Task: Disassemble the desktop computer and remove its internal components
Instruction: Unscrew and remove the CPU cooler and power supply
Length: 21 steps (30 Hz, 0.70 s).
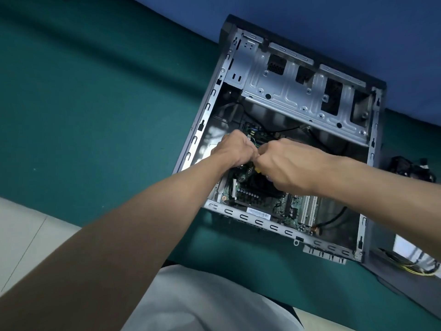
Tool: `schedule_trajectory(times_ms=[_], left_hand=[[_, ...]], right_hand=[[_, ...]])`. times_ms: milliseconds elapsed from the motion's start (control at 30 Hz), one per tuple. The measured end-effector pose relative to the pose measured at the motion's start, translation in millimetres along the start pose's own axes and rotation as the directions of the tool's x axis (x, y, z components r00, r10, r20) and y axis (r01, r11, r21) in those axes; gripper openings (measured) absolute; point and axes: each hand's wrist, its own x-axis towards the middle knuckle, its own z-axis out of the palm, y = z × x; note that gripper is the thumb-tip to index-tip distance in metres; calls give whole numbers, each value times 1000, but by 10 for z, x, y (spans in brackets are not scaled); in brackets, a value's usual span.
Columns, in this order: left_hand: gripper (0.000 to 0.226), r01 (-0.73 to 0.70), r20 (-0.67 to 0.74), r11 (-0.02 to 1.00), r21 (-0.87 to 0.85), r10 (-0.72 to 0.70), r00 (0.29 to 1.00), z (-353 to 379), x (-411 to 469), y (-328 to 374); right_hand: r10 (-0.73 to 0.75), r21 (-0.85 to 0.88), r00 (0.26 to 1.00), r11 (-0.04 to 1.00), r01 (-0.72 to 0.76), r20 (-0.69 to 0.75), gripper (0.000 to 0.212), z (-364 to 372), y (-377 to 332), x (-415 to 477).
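The desktop computer case (281, 231) lies open on its side on a green mat. Its green motherboard (257, 194) sits in the bottom, with a dark cooler (261, 187) and white expansion slots (309, 209). Both my hands are inside, knuckle to knuckle above the board's middle. My left hand (232, 151) has its fingers curled down onto thin wires (253, 139) by the board. My right hand (288, 163) is curled round a small yellow part (257, 170) that peeks out beneath it. What the fingers pinch is mostly hidden.
A bare metal drive cage (298, 91) spans the case's far end. A black unit with cables (410, 168) lies right of the case, and a dark panel with yellow wires (415, 268) at the lower right. A blue wall (334, 25) stands behind.
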Motion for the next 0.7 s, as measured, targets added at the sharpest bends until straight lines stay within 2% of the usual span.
schedule_trajectory(times_ms=[67,100,133,167,200,233,267,300,333,367,400,433,467,500,533,567,600,633,700], left_hand=[[40,3,24,999,-39,-2,1000,11,17,-2],[31,12,34,998,-54,-10,999,16,21,5],[23,17,40,998,-66,-14,999,24,26,12],[17,19,40,997,-75,-16,999,30,25,16],[14,20,34,997,-81,-18,999,32,17,20],[14,21,32,997,-80,-18,999,27,10,22],[15,19,37,997,-79,-16,999,22,10,20],[17,19,45,997,-78,-16,999,16,4,23],[19,20,51,997,-75,-16,999,14,-4,25],[19,18,53,998,-66,-15,998,12,-15,29],[20,13,47,998,-54,-11,999,11,-23,33],[21,10,33,999,-41,-9,999,6,-31,38],[23,10,23,1000,-29,-9,1000,-1,-38,43],[26,12,22,1000,-26,-12,1000,-10,-45,47],[31,16,29,1000,-26,-15,999,-14,-47,50],[36,28,27,999,-40,-27,999,-21,-53,52],[39,45,19,997,-56,-44,999,-29,-66,57],[38,53,12,996,-65,-53,999,-34,-71,61],[29,46,-1,998,-31,-46,999,-32,-64,61]], right_hand=[[148,137,988,979,-153,47,34,42,67,6],[262,290,958,913,-286,120,32,61,92,23],[381,472,888,752,-460,257,34,83,120,48],[432,608,779,490,-625,454,35,101,129,72],[387,642,668,214,-736,636,33,107,121,97],[335,618,593,40,-785,732,29,106,105,119],[321,599,564,-13,-801,761,27,112,87,135],[346,591,560,20,-807,753,25,104,62,167],[405,585,593,160,-795,696,26,95,36,197],[467,533,659,387,-752,590,25,93,-3,211],[472,400,747,640,-656,469,22,63,-59,205],[412,205,838,841,-501,358,17,41,-115,195],[314,-19,906,947,-322,283,15,12,-170,175],[196,-203,950,968,-148,243,17,-15,-222,158],[81,-334,968,942,3,237,22,-42,-249,147],[15,-421,971,903,89,239,27,-69,-258,140],[-10,-449,973,886,115,229,31,-90,-254,142],[14,-403,979,913,71,204,32,-100,-235,148],[154,-143,978,981,-134,141,21,-82,-192,174]])
